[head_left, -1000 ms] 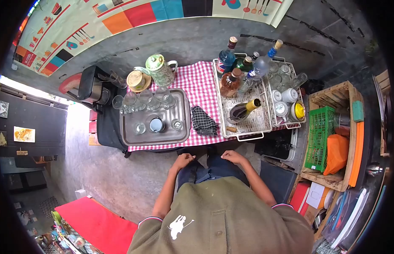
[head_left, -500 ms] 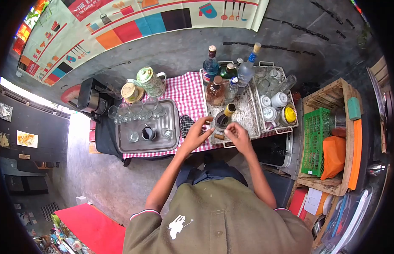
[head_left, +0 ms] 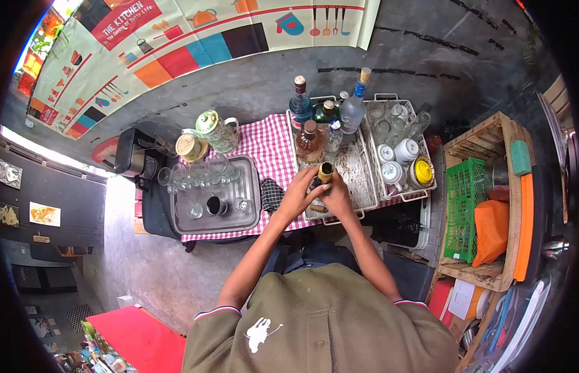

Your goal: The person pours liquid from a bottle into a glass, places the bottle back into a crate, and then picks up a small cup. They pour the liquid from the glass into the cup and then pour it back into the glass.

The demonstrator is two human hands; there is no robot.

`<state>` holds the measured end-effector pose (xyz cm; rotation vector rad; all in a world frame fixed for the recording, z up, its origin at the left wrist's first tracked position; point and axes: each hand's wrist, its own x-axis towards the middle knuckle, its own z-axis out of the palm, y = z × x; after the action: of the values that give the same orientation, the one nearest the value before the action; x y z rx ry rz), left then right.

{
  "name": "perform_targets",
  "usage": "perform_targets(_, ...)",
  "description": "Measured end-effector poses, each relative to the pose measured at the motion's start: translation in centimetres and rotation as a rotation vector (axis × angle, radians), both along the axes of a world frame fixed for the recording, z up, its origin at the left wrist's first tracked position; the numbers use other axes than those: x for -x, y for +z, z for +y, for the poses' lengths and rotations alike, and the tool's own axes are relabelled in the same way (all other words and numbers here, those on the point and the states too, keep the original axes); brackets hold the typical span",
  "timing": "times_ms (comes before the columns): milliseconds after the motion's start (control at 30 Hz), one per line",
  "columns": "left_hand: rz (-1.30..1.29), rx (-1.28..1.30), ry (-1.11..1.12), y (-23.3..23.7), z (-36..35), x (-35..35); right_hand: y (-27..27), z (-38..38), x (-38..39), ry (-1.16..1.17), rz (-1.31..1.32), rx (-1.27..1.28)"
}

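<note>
A dark bottle with a gold neck and an open top (head_left: pixel 326 173) stands at the front of the left white wire tray (head_left: pixel 364 180). Wrapped round its left side is my left hand (head_left: pixel 300 194), closed on it. My right hand (head_left: pixel 336 196) closes round its right side, so most of the bottle's body is hidden between the hands. A cork (head_left: pixel 318 209) lies on the tray just below the hands. Behind them stand a brown bottle (head_left: pixel 309 142), a blue bottle (head_left: pixel 300 105) and a clear bottle (head_left: pixel 353 109).
Left of my hands, a grey tray (head_left: pixel 252 186) holds several glasses and a dark-filled cup (head_left: pixel 216 206). A dark checked cloth (head_left: pixel 272 194) lies between. The right wire tray (head_left: pixel 398 196) holds jars and glasses. A wooden crate (head_left: pixel 507 248) stands at right.
Both hands have moved inward from beside the bottle and taken hold of it. The view has shifted slightly.
</note>
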<state>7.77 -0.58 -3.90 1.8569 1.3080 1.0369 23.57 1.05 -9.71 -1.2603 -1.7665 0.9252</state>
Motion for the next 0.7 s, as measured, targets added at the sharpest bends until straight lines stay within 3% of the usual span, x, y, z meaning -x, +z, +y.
perform_targets(367,0.02,-0.039,-0.02,0.4,-0.2,1.0,0.7,0.2,0.3,0.094,0.098,-0.022)
perform_targets(633,-0.023,-0.16,0.071,5.5,-2.3,2.6,7.5,-0.6,1.7,0.219,0.14,-0.031)
perform_targets(700,-0.003,-0.21,0.098,7.0,-2.6,3.1,8.9,-0.6,2.3,0.216,0.136,-0.133)
